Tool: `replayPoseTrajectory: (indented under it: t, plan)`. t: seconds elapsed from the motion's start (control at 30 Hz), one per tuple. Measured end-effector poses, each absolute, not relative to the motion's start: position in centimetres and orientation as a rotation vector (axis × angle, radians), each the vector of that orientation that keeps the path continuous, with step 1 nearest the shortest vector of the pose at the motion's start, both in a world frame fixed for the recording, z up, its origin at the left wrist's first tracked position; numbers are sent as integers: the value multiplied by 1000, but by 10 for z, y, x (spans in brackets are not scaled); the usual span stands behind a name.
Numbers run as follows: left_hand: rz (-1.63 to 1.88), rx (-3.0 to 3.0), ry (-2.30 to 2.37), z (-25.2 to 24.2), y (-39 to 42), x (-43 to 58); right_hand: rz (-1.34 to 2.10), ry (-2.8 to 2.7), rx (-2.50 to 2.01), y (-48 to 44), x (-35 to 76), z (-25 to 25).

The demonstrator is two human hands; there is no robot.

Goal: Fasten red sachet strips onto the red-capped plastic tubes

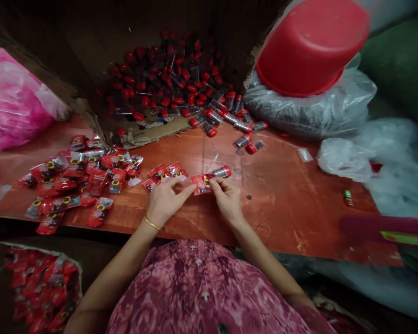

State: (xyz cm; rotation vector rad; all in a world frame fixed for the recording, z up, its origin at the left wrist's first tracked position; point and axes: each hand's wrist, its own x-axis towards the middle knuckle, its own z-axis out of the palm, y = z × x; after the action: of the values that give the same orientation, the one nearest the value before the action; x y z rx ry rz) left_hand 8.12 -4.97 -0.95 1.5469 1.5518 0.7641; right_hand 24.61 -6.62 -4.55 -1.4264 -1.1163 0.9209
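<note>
The red printed packet (202, 184) is located above the near middle of the tabletop (282, 199), between the left hand (169, 199) and the right hand (227, 199). Right grip: thumb and fingers pinched on the packet's right edge. Left grip: thumb at the packet's left edge; from where I stand, I cannot tell whether the fingers close on it. A gold bracelet (153, 224) encircles the left wrist. One red-capped tube (221, 172) lies just beyond the right fingers. Several flat packets (177, 170) lie just beyond the left hand; a pile of red packets (73, 178) occupies the tabletop farther left. Beyond the hands, an open carton (160, 131) contains a heap of red-capped tubes (181, 88), some spilling over its front right edge. To the right of the carton, an upturned red tub (310, 51) rests on a clear plastic bag (299, 116) with dark contents. A small green-capped bottle (348, 198) is positioned near the tabletop's right end, well apart from the hands.
</note>
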Motion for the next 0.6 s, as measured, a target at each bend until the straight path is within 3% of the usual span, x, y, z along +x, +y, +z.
replayPoseTrajectory:
  t: [0.1,0.27,0.37,0.47,0.6]
  plan:
    - [731,1249,1338,-21,-64,90,1010,-829,-1379,-70,229,-52]
    - [1160,884,1261,-35,-71,114,1124,-732,-1313,-70,203,-50]
    - [1216,679,1235,-33,-66,119,1088,-857,-1339,-70,207,-50]
    - [1140,510,1215,-26,-59,117,874,-1140,-1513,-63,232,-50]
    - [1068,520,1239,-19,-51,113,312,-1403,-1968,-44,269,-48]
